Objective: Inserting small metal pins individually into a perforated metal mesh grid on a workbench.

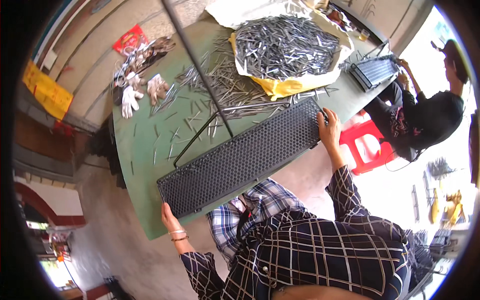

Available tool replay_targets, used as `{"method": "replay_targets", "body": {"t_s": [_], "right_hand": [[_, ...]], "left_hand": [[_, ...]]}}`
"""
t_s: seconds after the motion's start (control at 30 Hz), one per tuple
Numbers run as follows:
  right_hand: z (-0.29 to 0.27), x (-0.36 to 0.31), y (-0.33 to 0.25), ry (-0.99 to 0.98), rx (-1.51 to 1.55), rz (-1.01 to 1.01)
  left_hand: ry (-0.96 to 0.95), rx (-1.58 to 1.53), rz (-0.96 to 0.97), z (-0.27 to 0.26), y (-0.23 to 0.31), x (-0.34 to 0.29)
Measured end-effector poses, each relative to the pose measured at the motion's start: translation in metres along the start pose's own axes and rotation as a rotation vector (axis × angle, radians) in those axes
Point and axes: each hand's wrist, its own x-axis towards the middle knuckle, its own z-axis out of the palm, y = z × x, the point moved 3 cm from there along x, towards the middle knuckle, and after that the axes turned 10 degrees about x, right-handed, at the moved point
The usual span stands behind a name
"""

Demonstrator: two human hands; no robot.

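Observation:
A long black rectangular panel (240, 159), pierced all over with small holes, lies tilted over the near edge of the green table (142, 200). My left hand (170, 219) holds its lower left corner, a bracelet on the wrist; some of its fingers are hidden by the panel. At the opposite end, my right hand (329, 131) grips the short right edge, with its fingers bent over the rim. Behind the panel, a thin black wire frame (196, 139) rises from its far side. Many thin metal strips (232, 82) are scattered on the table just beyond it.
A yellow-edged white sack (285, 89) heaped with metal strips spreads over the far table. Work gloves (131, 100) lie at left. A dark pole (197, 65) crosses overhead. At right, a co-worker (425, 117) handles a similar panel (375, 71) near a red plastic stool (365, 145).

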Motion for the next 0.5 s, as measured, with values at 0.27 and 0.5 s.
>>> {"method": "replay_targets", "body": {"t_s": [0.27,0.5], "right_hand": [[-0.003,0.013,0.033,-0.388,0.483,0.552],[-0.004,0.016,0.034,-0.467,0.768,0.722]], "left_hand": [[-0.314,-0.224,-0.170,0.001,0.025,-0.001],[-0.250,-0.100,-0.101,0.000,0.022,0.004]]}}
